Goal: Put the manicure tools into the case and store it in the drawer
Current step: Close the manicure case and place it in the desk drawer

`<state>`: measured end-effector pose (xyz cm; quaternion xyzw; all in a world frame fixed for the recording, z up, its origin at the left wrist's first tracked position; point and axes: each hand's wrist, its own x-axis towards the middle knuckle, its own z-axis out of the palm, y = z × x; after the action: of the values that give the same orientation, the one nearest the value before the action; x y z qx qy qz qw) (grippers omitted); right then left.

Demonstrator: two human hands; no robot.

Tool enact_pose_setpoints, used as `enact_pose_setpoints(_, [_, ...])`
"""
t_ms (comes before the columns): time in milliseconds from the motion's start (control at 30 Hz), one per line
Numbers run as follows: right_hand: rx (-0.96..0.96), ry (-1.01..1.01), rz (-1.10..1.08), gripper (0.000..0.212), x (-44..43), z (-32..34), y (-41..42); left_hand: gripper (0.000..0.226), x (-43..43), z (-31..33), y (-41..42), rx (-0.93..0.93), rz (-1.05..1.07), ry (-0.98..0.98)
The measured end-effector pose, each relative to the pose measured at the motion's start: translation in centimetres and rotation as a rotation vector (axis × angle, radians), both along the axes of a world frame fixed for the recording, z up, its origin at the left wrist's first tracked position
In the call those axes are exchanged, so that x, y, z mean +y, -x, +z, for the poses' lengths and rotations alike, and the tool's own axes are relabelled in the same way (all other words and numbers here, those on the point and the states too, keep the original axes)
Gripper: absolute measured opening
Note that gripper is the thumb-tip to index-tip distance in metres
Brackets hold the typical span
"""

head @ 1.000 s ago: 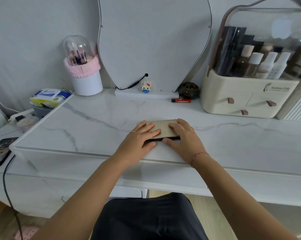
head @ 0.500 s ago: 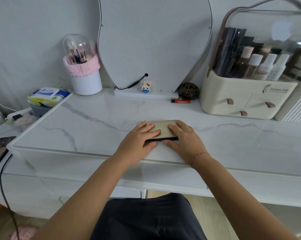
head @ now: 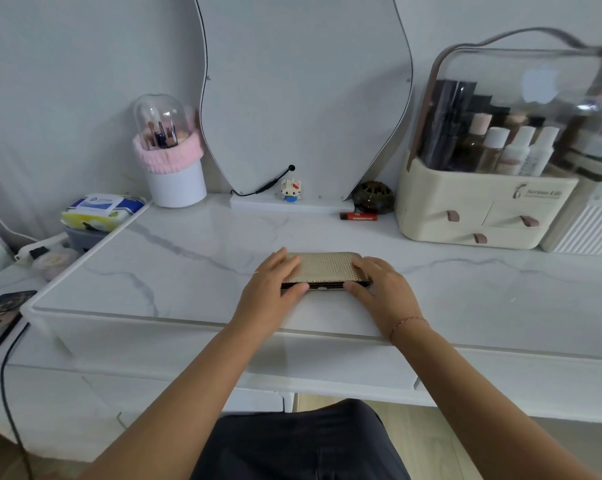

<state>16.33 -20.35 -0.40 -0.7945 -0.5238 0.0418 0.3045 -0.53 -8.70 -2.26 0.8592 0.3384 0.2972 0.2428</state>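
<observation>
A gold textured manicure case [head: 323, 268] lies closed and flat on the white marble table top [head: 188, 271], near its front edge. My left hand [head: 271, 292] grips the case's left end, with the fingers over the lid and the thumb against the front edge. My right hand [head: 382, 292] holds the right end the same way. No loose manicure tools are in sight. White drawer fronts [head: 174, 393] run below the table top and are closed.
A cream cosmetics organizer [head: 483, 209] with a clear lid stands at the back right. A mirror [head: 303, 98], a brush holder [head: 174, 174], a small toy figure [head: 290, 190] and a red lighter [head: 358, 216] line the back. Wipes [head: 102, 209] and a phone [head: 1, 317] lie to the left.
Both hands have slid apart from the middle of the case to its two ends, uncovering the lid. The case has stayed in the same spot.
</observation>
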Motion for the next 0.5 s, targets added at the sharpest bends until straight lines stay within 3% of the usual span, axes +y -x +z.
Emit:
enact_pose_setpoints(300, [0.020, -0.094, -0.019, 0.034, -0.3, -0.2, 0.0, 0.038, -0.5, 0.1, -0.1, -0.049, 0.035, -0.062])
enact_pose_setpoints(433, [-0.267, -0.213, 0.091, 0.019, -0.3, -1.1, 0.3, 0.030, -0.8, 0.0, -0.1, -0.055, -0.024, -0.140])
enact_pose_setpoints(500, [-0.297, -0.236, 0.159, 0.019, -0.4, -1.2, 0.5, 0.027, -0.9, -0.3, 0.0, -0.037, -0.067, -0.199])
